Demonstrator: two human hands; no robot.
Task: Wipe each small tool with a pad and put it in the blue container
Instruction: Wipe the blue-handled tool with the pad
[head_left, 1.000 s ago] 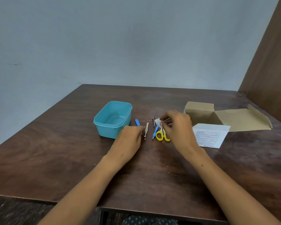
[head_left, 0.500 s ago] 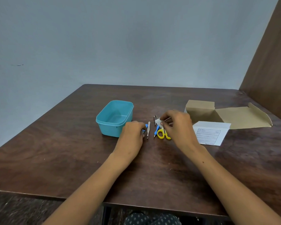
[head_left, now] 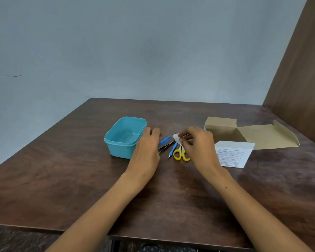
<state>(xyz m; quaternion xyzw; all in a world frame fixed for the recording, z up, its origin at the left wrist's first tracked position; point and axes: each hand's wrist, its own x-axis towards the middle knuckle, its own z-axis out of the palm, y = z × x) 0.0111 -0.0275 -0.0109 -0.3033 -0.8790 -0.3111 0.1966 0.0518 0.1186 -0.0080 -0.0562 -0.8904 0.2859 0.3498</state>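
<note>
The blue container point(head_left: 116, 140) stands open on the table, left of the tools. My left hand point(head_left: 146, 151) is right beside it and holds one end of thin metal tweezers point(head_left: 166, 146), which point right toward the pad. My right hand point(head_left: 198, 146) pinches a small white pad point(head_left: 176, 138) between thumb and fingers just above the tools. On the table between my hands lie a short blue tool point(head_left: 165, 140), a blue-handled tool point(head_left: 173, 149) and yellow-handled scissors point(head_left: 179, 154). A small dark metal tool point(head_left: 175, 133) peeks out behind the pad.
An opened brown cardboard box point(head_left: 224, 128) with its flap point(head_left: 267, 136) spread out lies at the right. A white printed box point(head_left: 233, 154) sits in front of it. A brown panel point(head_left: 302, 79) rises along the table's right side.
My left hand has taken the tweezers off the table and turned them at a slant toward the pad. The right hand keeps the pad in about the same place.
</note>
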